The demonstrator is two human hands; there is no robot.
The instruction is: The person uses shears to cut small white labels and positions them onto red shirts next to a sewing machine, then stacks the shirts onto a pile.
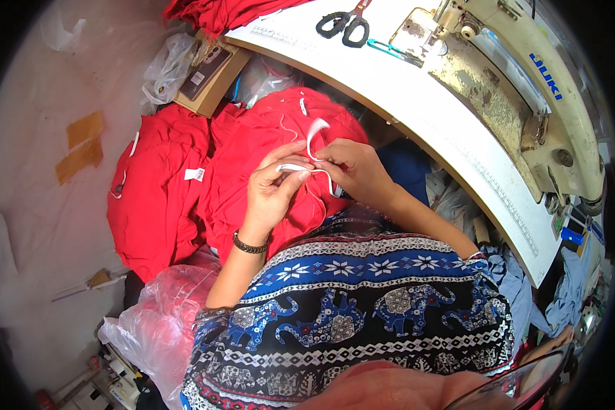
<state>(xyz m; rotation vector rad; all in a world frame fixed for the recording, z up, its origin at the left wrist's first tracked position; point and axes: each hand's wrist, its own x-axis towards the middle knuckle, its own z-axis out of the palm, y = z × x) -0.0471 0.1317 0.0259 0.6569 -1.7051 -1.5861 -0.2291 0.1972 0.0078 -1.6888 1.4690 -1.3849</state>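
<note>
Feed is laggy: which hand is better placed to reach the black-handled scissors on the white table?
Probably the right hand: it sits nearer the white table and black-handled scissors; the left hand is farther, both pinching the white tape strip.

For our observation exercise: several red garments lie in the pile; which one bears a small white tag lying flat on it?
The left-hand red garment, spread nearest the pale floor. Its white tag lies flat near its right edge, while the garment under the hands carries only loose white strips.

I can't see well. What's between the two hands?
In the head view, a white strip spans from left hand to right hand, over red cloth.
</note>
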